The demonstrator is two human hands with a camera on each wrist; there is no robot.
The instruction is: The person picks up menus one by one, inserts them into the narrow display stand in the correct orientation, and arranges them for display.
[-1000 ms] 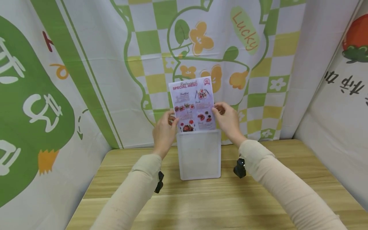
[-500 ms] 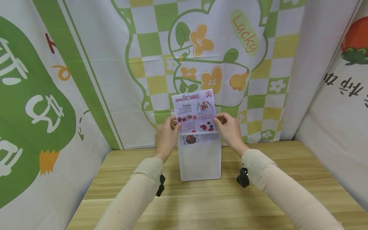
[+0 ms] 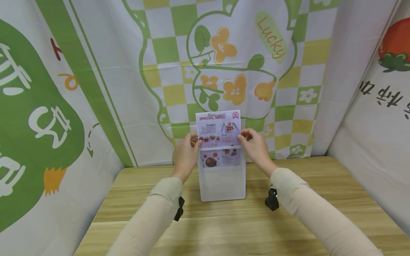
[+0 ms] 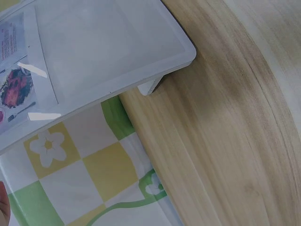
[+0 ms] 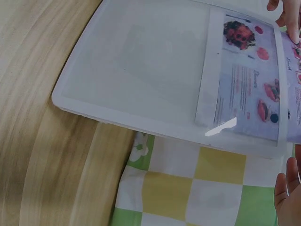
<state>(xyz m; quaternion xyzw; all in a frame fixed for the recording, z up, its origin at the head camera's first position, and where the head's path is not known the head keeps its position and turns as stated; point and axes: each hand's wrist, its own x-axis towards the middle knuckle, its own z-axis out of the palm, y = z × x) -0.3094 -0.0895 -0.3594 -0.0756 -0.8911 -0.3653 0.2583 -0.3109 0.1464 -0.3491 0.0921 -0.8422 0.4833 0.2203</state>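
Observation:
A pink "Special Menu" card stands partly inside a clear upright acrylic stand at the back of the wooden table. Its lower part shows through the stand's front. My left hand pinches the card's left edge just above the stand's top. My right hand pinches the right edge at the same height. The right wrist view shows the stand with the card in its upper part, fingertips at the frame's edge. In the left wrist view the stand rests on the table with the card in it.
Printed green, yellow and white cloth hangs close behind the stand and along the left and right sides. The table's front half lies between my forearms. Small black wrist-worn cameras sit under both sleeves.
Both hands have moved down with the card. It was wholly above the stand a second ago; now its lower third sits inside the stand.

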